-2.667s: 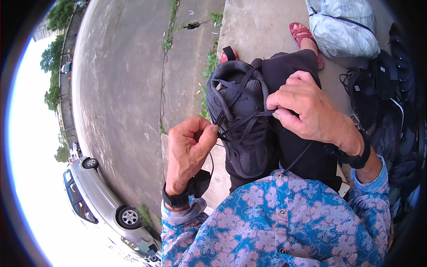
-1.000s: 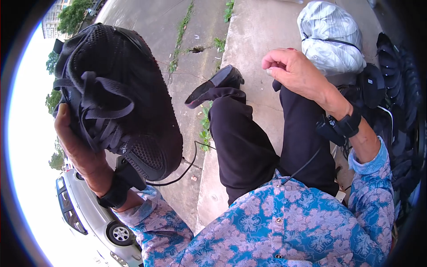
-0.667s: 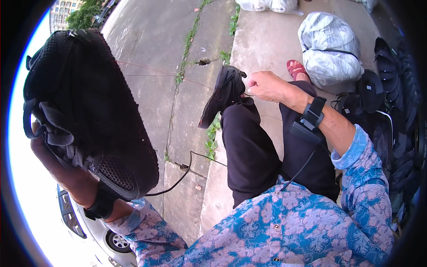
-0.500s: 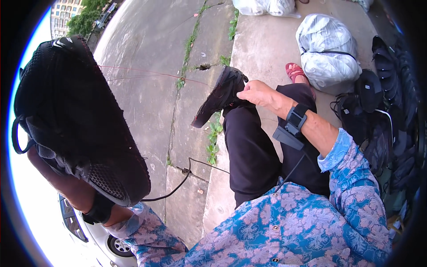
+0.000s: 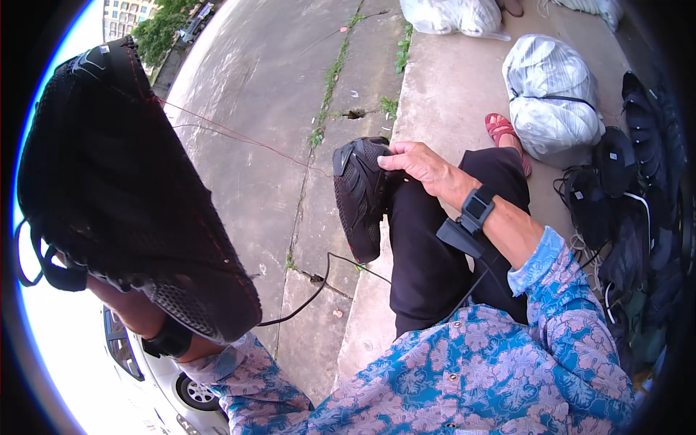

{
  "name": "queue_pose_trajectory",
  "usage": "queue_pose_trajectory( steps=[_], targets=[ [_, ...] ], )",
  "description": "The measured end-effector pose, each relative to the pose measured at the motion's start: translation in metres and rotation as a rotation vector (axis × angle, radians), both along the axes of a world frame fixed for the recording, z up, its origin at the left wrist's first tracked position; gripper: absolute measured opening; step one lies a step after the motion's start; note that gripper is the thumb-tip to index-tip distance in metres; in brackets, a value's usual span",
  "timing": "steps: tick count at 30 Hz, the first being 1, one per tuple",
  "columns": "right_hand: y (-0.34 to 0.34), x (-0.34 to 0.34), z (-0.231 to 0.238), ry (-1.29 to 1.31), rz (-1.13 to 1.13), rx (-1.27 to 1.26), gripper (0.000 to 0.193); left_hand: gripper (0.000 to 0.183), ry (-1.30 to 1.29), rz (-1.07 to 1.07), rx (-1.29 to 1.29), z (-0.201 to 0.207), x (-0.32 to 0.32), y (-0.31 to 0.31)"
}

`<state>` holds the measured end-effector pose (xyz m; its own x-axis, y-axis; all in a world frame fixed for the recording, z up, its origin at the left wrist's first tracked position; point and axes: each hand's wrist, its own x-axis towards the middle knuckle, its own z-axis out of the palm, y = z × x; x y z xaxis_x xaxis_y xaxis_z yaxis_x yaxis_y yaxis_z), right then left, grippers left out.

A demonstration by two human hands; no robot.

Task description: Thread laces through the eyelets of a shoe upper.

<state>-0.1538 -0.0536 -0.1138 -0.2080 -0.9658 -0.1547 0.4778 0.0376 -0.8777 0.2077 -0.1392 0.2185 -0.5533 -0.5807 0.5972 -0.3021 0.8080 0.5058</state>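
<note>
A large black shoe upper (image 5: 123, 196) with mesh panels and a laced loop is raised close at the left. My left hand (image 5: 119, 301) holds it up from behind; its fingers are hidden, with only the back of the hand and the strapped wrist showing. A second black mesh shoe upper (image 5: 359, 199) leans against my knee, toe end down. My right hand (image 5: 420, 165) grips its top edge between thumb and fingers. Thin red thread (image 5: 246, 138) stretches between the two uppers. Red stitches run along the larger one's edge.
A black cable (image 5: 308, 301) curves past my leg. White stuffed bags (image 5: 554, 123) stand on the concrete ledge ahead, beside a red-sandalled foot (image 5: 500, 127). More black shoe parts (image 5: 616, 163) are heaped along the right. A white car (image 5: 170, 384) is at lower left.
The smaller upper has swung round from a slanted pose to hang more upright by my knee, as my right hand moved slightly nearer. The larger upper has tilted a little.
</note>
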Motion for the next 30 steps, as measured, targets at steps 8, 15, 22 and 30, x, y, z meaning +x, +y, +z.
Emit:
queue_pose_trajectory(
  steps=[8,15,22,30],
  targets=[
    [0.062,-0.067,0.096,-0.441,-0.010,-0.353,0.027,0.064,0.256,-0.405,0.605,-0.081,-0.090,0.031],
    [0.132,-0.038,0.094,-0.136,0.096,-0.481,0.034,0.065,0.345,-0.430,0.710,-0.155,-0.185,0.061],
    [0.192,0.005,0.066,0.075,0.180,-0.124,0.029,0.064,0.362,-0.819,1.120,-0.230,-0.291,0.139],
    [0.285,-0.038,0.077,0.208,0.273,-0.043,0.087,0.064,0.409,-1.077,1.396,-0.256,-0.302,0.147]
  ],
)
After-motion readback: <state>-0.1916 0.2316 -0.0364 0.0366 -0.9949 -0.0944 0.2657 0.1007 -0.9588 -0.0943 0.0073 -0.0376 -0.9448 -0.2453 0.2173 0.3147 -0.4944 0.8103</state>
